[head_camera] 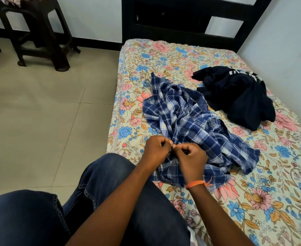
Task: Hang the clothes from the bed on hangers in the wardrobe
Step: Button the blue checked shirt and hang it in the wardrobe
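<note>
A crumpled blue and white checked shirt lies on the bed, which has a floral sheet. Its near edge is under my hands. My left hand and my right hand are side by side at that edge, fingers curled, each pinching a bit of the shirt's cloth between thumb and fingertips. An orange thread band circles my right wrist. A dark navy garment with white stripes lies in a heap farther back on the right. No hanger or wardrobe is in view.
A dark wooden stool stands on the tiled floor at the back left. The bed's black headboard rises at the far end, and a pale wall runs along the bed's right side. My jeans-clad knees fill the bottom left.
</note>
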`<act>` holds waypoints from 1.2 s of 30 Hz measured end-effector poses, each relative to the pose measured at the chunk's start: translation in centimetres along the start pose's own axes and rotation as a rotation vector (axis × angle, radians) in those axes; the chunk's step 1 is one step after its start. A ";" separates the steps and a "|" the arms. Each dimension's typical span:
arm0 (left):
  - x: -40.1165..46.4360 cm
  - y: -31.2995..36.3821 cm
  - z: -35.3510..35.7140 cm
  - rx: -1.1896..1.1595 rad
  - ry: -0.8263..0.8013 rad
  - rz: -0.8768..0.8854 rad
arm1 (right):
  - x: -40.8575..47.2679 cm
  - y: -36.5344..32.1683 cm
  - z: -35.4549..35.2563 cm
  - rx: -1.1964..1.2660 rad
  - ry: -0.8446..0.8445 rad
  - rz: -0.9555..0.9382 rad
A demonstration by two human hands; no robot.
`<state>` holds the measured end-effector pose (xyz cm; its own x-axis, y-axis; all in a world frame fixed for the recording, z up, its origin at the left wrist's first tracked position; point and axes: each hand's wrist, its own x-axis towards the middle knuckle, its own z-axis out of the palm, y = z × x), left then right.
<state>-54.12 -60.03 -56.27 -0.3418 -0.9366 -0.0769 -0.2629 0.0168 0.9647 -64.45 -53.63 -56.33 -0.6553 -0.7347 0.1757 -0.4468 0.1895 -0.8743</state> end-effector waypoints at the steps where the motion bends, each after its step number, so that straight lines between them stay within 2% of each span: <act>1: 0.0 -0.1 0.1 0.039 -0.011 0.005 | 0.0 0.0 0.0 0.004 -0.008 0.016; 6: -0.1 -0.2 0.6 0.219 0.013 0.012 | 0.6 0.2 0.7 0.017 -0.058 0.127; 10: -0.2 -0.3 0.9 0.470 0.098 0.029 | 0.1 0.4 0.9 -0.016 -0.029 0.070; 12: 0.2 -0.6 0.6 0.416 0.114 0.041 | 0.2 0.6 0.8 -0.028 -0.026 0.052; 22: 0.5 -0.7 0.7 0.322 0.007 0.004 | 1.1 1.3 0.5 0.166 -0.220 0.227; 29: 0.7 -0.5 0.1 0.136 -0.069 -0.030 | 1.3 0.9 0.5 0.093 -0.305 0.216; 31: 0.7 -0.4 0.0 0.082 -0.053 -0.045 | 1.5 0.8 0.3 0.139 -0.304 0.266; 36: 0.3 -0.2 0.6 0.211 -0.022 0.006 | 1.4 0.3 -0.7 0.409 -0.327 0.362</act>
<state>-54.68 -60.10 -56.64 -0.3627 -0.9285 -0.0793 -0.4429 0.0969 0.8913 -65.92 -54.13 -56.06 -0.4722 -0.8440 -0.2542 0.0797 0.2463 -0.9659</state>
